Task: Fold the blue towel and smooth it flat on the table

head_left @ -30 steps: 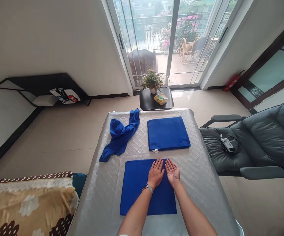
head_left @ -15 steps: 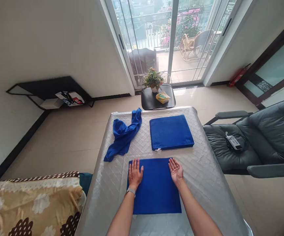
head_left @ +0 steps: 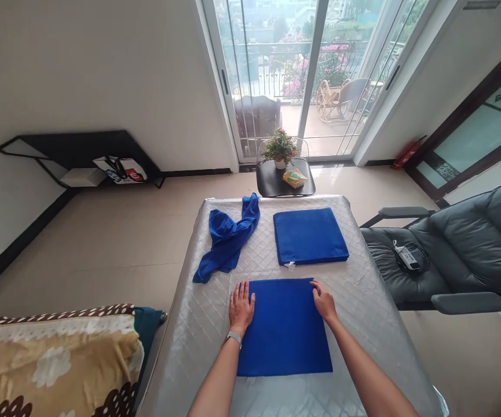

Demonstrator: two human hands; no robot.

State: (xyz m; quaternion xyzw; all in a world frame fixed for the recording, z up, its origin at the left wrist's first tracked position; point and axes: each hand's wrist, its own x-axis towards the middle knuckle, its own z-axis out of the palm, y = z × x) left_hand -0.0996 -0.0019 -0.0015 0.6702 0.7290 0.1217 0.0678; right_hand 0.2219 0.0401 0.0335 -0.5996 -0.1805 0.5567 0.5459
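A blue cloth [head_left: 285,330], spread flat in a near-square shape, lies on the silver quilted table cover. My left hand [head_left: 241,307] rests flat and open along its left edge, with a band on the wrist. At the far right corner, my right hand [head_left: 323,300] has its fingers curled in and closed on the cloth's edge; the fingertips are partly hidden. Beyond the flat cloth sits a neat stack of folded blue cloths [head_left: 311,234], a white tag showing at its near edge. A crumpled blue cloth [head_left: 228,240] lies at the far left.
The silver-covered table [head_left: 376,347] fills the middle. A grey armchair [head_left: 389,249] holding a power strip [head_left: 406,258] stands close on the right. Behind the table, a black chair [head_left: 271,184] carries a potted plant [head_left: 280,149] and a yellow packet [head_left: 294,178]. A patterned blanket [head_left: 80,347] lies at left.
My right hand has turned from palm up to palm down, its fingers now curled at the cloth's far right corner. My left hand stays flat on the cloth. The view has shifted slightly.
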